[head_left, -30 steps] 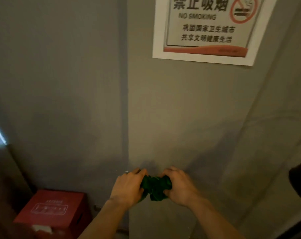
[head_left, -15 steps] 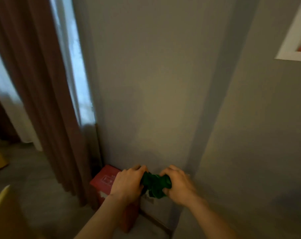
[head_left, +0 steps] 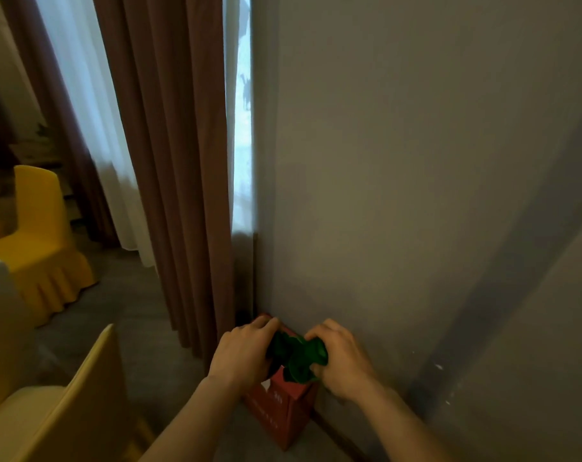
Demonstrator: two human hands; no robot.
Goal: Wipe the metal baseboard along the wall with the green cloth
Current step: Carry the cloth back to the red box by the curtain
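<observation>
Both hands hold much the same pose as half a second ago, while the view has swung further left: the white-framed notice has gone from sight, and the brown pleated curtain (head_left: pixel 169 161) and a yellow skirted chair (head_left: pixel 39 235) now fill the left side. The left hand (head_left: pixel 241 353) and right hand (head_left: pixel 341 360) are held in front of the plain grey wall (head_left: pixel 416 161), their fingers closed on the crumpled green cloth (head_left: pixel 296 356), which is bunched between them in the air, above a red cardboard box (head_left: pixel 283 415) standing on the grey floor (head_left: pixel 143 328) against the wall.

A dark strip at the foot of the wall, to the right of the box, is taken to be the metal baseboard (head_left: pixel 336 435); its material cannot be confirmed in this light. The cloth is well apart from it and not in contact.

Assessment: wiping has not begun. The change of view suggests the person is surveying the wall's lower edge while readying the cloth. The box stands against the wall and may obstruct that stretch of baseboard.
</observation>
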